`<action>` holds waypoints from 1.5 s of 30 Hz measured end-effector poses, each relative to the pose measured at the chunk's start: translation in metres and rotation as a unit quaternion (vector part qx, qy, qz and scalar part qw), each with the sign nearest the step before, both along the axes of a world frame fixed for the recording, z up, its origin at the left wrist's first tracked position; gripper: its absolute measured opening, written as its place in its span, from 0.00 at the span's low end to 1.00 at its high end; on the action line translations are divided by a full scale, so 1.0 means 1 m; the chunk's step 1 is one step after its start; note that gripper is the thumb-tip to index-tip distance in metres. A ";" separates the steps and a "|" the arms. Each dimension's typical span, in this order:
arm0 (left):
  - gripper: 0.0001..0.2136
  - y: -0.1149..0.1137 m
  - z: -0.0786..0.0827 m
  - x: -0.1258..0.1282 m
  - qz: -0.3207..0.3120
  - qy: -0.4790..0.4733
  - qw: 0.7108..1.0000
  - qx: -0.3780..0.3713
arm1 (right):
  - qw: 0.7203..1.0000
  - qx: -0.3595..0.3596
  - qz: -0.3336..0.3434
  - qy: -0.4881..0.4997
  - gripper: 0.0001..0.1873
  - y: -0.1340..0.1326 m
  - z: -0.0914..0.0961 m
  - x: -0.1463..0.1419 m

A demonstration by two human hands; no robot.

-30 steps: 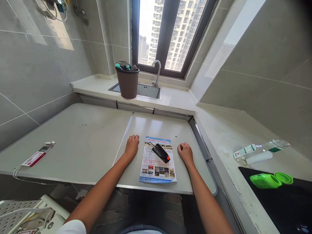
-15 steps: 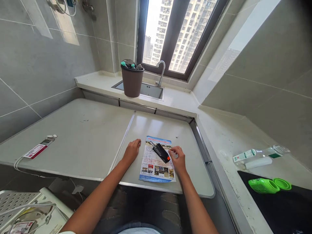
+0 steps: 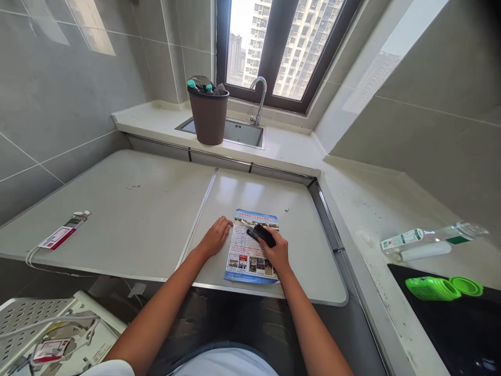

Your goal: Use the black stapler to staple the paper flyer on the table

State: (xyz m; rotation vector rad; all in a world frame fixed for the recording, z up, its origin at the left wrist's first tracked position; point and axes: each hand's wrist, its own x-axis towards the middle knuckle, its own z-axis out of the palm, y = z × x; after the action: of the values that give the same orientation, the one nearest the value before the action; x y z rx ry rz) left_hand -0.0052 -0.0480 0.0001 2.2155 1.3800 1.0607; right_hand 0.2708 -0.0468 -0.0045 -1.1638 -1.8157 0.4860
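Observation:
A printed flyer (image 3: 252, 265) with blue borders and small photos lies flat on the pale folding table (image 3: 164, 209). Over its upper half is a black stapler (image 3: 265, 235), its metal part pointing up and left and its two black parts apart at that end. My right hand (image 3: 277, 250) grips the stapler from the right, fingers wrapped round its body. At the flyer's upper left edge, my left hand (image 3: 216, 235) rests on the table with its fingers curled together. What its fingertips hold, if anything, is hidden.
A power strip (image 3: 62, 235) with a cable lies on the table's left. Behind, a brown bin (image 3: 209, 119) stands by the sink (image 3: 245, 134) with a tap. A clear bottle (image 3: 434, 237) and a green container (image 3: 432, 289) lie on the right counter. A white drawer unit (image 3: 99, 329) is lower left.
My right hand has moved left and taken hold of the stapler, which was lying on the flyer. My left hand has shifted slightly toward the flyer's edge. The camera view has tilted down.

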 end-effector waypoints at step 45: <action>0.09 0.007 0.000 0.002 -0.174 -0.004 0.985 -0.005 | 0.992 -0.005 0.127 -0.006 0.15 -0.003 0.005 0.004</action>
State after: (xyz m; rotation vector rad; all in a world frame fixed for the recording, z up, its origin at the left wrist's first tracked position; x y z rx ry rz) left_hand -0.0034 -0.0413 0.0000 2.3287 0.9414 0.9295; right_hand 0.2748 -0.0500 0.0001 -0.9486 -1.9847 0.6349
